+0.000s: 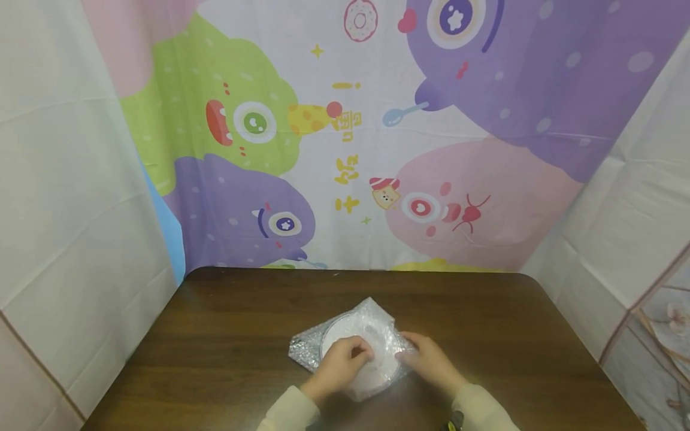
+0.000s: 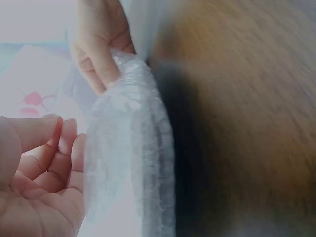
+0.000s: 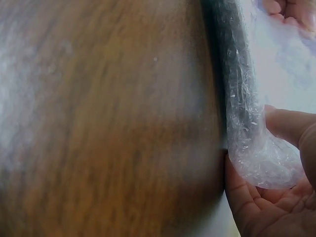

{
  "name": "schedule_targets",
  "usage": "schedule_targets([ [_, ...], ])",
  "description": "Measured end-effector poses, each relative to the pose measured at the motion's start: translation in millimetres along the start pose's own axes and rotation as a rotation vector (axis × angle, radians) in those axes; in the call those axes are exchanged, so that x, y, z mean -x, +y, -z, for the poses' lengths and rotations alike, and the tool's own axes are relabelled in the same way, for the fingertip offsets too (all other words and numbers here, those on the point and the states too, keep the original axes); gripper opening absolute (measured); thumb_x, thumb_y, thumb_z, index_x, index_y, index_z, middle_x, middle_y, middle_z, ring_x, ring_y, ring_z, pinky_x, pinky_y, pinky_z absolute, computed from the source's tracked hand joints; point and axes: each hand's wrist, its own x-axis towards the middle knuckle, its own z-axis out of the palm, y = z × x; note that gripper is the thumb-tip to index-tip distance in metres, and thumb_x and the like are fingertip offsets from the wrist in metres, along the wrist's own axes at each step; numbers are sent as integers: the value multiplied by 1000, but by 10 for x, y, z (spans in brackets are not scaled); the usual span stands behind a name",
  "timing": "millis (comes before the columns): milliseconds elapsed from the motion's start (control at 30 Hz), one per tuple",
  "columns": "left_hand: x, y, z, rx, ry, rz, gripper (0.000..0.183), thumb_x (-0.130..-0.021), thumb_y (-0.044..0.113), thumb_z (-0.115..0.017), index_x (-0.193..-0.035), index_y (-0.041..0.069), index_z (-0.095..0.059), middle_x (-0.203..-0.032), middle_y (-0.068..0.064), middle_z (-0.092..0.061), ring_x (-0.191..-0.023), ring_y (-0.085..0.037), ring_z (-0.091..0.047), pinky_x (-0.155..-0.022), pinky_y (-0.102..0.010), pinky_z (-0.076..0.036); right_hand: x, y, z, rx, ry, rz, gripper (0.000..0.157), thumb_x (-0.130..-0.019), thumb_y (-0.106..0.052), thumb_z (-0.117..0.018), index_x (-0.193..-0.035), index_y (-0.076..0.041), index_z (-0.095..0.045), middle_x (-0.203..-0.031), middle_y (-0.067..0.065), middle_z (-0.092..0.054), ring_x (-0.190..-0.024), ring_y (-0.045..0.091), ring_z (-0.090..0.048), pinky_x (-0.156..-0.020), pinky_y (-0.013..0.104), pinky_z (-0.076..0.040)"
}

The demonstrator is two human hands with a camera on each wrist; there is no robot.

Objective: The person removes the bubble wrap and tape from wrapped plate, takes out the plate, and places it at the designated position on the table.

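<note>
A round white plate lies on the table inside clear bubble wrap, whose corners stick out around it. My left hand is over the middle of the plate, fingers curled and thumb tip close to the forefinger. In the left wrist view nothing shows between the thumb and fingers of the left hand. At the right side my right hand grips the edge of the wrap. The right wrist view has the right thumb on top of the bubble wrap and the fingers underneath.
The dark brown wooden table has rounded far corners. Behind it hangs a curtain printed with cartoon monsters. Pale cloth hangs along the left side, and more pale cloth along the right.
</note>
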Motion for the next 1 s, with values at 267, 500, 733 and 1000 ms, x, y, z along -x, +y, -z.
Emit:
schedule_targets([
  [267, -65, 62, 165, 199, 25, 55, 12, -94, 13, -64, -90, 3, -68, -83, -10, -67, -71, -3, -55, -64, -18, -47, -18, 19, 1, 7, -8, -3, 45, -86, -17, -72, -126, 0, -62, -121, 16, -68, -112, 31, -64, -98, 47, -51],
  [500, -120, 112, 349, 318, 68, 112, 16, -95, 14, -63, -95, -1, -67, -94, -14, -69, -80, -7, -60, -74, -21, -53, -12, 26, -2, 10, -9, -5, 49, -85, -19, -72, -128, 1, -61, -125, 19, -66, -118, 36, -61, -102, 53, -47],
  [733, -199, 105, 480, 373, 177, 150, 19, -94, 15, -66, -98, -3, -68, -94, -15, -70, -83, -9, -63, -78, -23, -57, -18, 36, -4, 8, -5, 7, 47, -85, -17, -72, -127, 1, -61, -124, 18, -67, -117, 35, -62, -102, 51, -48],
  [1000, -203, 81, 576, 374, 232, 161, 20, -94, 16, -65, -104, 0, -71, -101, -16, -72, -89, -13, -65, -82, -26, -58, -13, 45, -4, 10, -9, 8, 46, -86, -18, -72, -127, 1, -61, -123, 18, -67, -116, 34, -62, -100, 50, -49],
])
